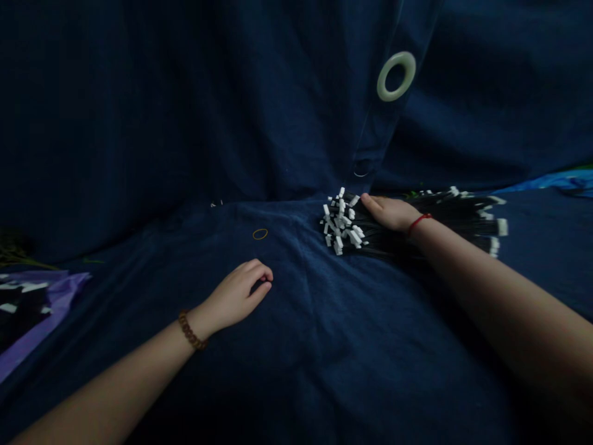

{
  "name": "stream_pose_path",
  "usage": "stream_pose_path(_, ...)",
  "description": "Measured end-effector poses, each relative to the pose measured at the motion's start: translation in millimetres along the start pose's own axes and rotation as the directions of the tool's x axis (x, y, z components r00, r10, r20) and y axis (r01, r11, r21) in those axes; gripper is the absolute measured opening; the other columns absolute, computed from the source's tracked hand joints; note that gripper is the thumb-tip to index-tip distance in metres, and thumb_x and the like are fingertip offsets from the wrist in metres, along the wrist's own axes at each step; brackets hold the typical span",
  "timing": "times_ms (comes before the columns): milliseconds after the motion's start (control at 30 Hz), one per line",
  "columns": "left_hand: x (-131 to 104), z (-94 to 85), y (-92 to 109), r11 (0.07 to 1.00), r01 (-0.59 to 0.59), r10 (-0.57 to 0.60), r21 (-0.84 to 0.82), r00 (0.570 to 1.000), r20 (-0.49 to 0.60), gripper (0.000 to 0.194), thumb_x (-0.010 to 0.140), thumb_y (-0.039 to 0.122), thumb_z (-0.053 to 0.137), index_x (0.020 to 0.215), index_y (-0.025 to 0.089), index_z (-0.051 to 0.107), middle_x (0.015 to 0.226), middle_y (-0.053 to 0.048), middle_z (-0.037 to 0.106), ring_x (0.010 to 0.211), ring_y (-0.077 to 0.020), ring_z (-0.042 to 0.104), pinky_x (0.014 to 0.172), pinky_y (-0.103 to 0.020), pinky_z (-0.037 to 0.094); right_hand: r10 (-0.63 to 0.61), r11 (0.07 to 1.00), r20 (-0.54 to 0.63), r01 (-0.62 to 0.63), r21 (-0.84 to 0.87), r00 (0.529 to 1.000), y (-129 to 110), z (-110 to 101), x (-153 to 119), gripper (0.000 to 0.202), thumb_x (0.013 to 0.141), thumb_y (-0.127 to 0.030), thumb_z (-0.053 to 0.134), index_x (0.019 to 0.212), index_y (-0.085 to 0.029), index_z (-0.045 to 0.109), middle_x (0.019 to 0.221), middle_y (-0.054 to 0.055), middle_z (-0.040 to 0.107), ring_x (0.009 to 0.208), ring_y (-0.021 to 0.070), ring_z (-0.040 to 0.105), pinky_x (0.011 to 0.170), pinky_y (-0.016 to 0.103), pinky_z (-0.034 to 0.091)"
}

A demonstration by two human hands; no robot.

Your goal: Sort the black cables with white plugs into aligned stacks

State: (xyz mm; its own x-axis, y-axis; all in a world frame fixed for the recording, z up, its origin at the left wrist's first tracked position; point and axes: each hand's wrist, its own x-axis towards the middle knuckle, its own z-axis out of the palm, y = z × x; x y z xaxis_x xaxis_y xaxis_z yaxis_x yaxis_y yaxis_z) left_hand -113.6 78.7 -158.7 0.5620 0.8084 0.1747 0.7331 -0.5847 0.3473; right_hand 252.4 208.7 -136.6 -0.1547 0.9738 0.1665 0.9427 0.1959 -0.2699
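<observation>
A thick bundle of thin black cables with white plug connectors (343, 225) lies on the right of the blue cloth, its white ends facing left and right. My right hand (391, 211) is on this bundle near its left end, gripping it from above; some of its fingers are hidden. My left hand (243, 289) hovers over or rests on the cloth left of centre. Its fingers are loosely bent, with a small gap between thumb and fingertips and nothing held. Just beyond it lies a thin yellow rubber band (260, 234).
Dark blue cloth (278, 371) covers the surface and hangs behind, with a pale ring (396, 76) on the hanging part. At the left edge, purple wrapping (69, 296) holds more black cables with white ends. Blue wrapping (556, 181) shows at far right.
</observation>
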Motion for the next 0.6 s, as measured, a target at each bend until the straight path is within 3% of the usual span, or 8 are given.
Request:
stream_pose_path(267,-2,-0.6,0,1.0,-0.002,0.002,0.001,1.0,-0.006,0.014,0.089,0.024,0.043,0.093,0.019,0.055,0.095,-0.005,0.055,0.091,-0.0176,0.052,0.083,-0.033,0.042,0.046,0.999,-0.063,-0.045,0.009,0.997,-13,-1,-10,0.053,0.095,-0.054,0.03,0.114,-0.014,0.058,0.114,0.012,0.061,0.103,0.021,0.059,0.093,0.044,0.042)
stream_pose_path(433,-5,-0.1,0,1.0,-0.015,0.015,-0.017,1.0,-0.023,0.013,0.088,0.021,0.044,0.092,0.019,0.056,0.094,-0.005,0.056,0.091,-0.0171,0.052,0.084,-0.032,0.043,0.002,1.0,-0.179,-0.002,0.001,0.984,-20,-19,-19,0.042,0.095,-0.043,0.036,0.096,-0.014,0.065,0.091,0.01,0.067,0.081,0.018,0.062,0.075,0.034,0.047)
stream_pose_path(500,-5,-0.1,0,1.0,-0.018,0.017,-0.024,0.999,-0.03,0.012,0.088,0.02,0.044,0.092,0.019,0.056,0.094,-0.005,0.056,0.092,-0.0168,0.052,0.085,-0.031,0.043,-0.027,1.0,-0.29,0.029,0.003,0.957,-23,-37,-28,0.034,0.093,-0.038,0.042,0.09,-0.015,0.066,0.086,0.009,0.067,0.078,0.0182,0.061,0.07,0.03,0.045)
stream_pose_path(600,-5,0.4,0,0.999,-0.016,0.014,-0.033,0.999,-0.04,0.012,0.087,0.02,0.046,0.093,0.019,0.056,0.095,-0.004,0.056,0.092,-0.0168,0.053,0.085,-0.031,0.043,-0.057,0.997,-0.508,0.079,0.022,0.86,-30,-67,-46,0.029,0.09,-0.038,0.048,0.096,-0.014,0.063,0.088,0.008,0.064,0.078,0.017,0.059,0.07,0.03,0.045)
